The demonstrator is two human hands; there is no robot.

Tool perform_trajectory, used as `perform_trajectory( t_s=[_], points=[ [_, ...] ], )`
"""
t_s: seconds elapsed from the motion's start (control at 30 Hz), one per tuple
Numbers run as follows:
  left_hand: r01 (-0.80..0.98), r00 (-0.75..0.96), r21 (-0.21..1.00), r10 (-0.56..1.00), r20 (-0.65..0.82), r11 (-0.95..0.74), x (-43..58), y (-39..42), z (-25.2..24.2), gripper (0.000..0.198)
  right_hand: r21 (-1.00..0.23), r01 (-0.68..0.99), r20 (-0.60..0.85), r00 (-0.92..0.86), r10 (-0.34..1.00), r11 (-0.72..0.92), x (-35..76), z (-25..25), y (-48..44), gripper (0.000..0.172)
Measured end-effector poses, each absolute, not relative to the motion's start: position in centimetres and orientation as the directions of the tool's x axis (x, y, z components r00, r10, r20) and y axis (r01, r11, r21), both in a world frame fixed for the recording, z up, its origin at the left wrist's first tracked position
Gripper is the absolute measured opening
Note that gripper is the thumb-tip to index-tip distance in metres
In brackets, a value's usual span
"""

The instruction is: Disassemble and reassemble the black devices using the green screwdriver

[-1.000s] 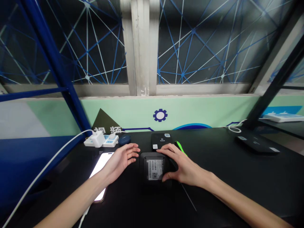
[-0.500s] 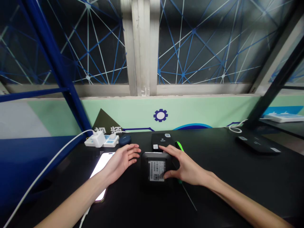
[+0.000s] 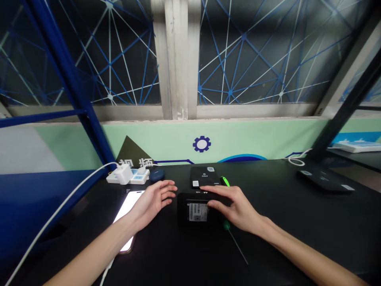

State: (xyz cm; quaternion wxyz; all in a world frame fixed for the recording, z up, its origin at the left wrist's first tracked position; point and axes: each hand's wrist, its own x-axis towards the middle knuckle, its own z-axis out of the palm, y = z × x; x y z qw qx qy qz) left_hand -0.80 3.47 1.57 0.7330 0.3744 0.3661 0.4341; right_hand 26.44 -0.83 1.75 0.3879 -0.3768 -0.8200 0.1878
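Note:
My right hand (image 3: 238, 204) is closed on a black box-shaped device (image 3: 183, 212), thumb near its white printed label (image 3: 198, 212) and fingers over the top edge. The device stands tilted on the black table. My left hand (image 3: 156, 200) is open to its left, fingers apart and touching nothing, the wrist above a lit phone (image 3: 127, 208). A flat black unit (image 3: 204, 176) with small stickers lies just behind the device. Below my right hand, a screwdriver (image 3: 227, 226) shows a green end and thin shaft. A bright green piece (image 3: 225, 181) appears behind that hand; whether they join is hidden.
A white power strip (image 3: 139, 176) with a white charger (image 3: 123, 174) and cable sits at the back left, beside a dark blue round case (image 3: 156, 175). Another flat black unit (image 3: 324, 181) lies at right. A blue frame post (image 3: 95, 135) rises at left.
The device has tipped, so its top side with small light marks faces me more and its labelled face looks shorter. My right hand shifted slightly with it; my left hand stayed put.

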Motion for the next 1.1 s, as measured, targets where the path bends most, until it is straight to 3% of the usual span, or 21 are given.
perform_trajectory(
  t_s=[0.27,0.53,0.67,0.8,1.0,1.1],
  points=[
    [-0.371,0.317,0.866,0.923,-0.22,0.334,-0.8,3.6,1.5,0.014,-0.528,0.401,0.562,-0.496,0.662,0.749,26.4,1.4,-1.5,0.036],
    [-0.386,0.279,0.866,0.935,-0.22,0.319,-0.8,3.5,1.7,0.012,-0.423,0.343,0.385,-0.77,0.509,0.839,26.1,0.5,-1.4,0.046],
    [-0.393,0.273,0.863,0.936,-0.222,0.319,-0.7,3.5,1.8,0.012,-0.392,0.331,0.302,-0.835,0.46,0.859,25.9,0.5,-1.5,0.04],
    [-0.397,0.277,0.86,0.935,-0.221,0.321,-0.7,3.5,1.7,0.013,-0.379,0.345,0.276,-0.843,0.461,0.858,25.8,0.6,-1.7,0.036],
    [-0.385,0.304,0.866,0.93,-0.208,0.319,-0.9,3.8,1.3,0.013,-0.336,0.427,0.25,-0.819,0.517,0.839,25.1,0.8,-2.2,0.057],
    [-0.378,0.304,0.871,0.931,-0.203,0.314,-0.8,3.9,1.2,0.013,-0.268,0.459,0.226,-0.824,0.519,0.847,24.9,1.0,-2.6,0.051]
  ],
)
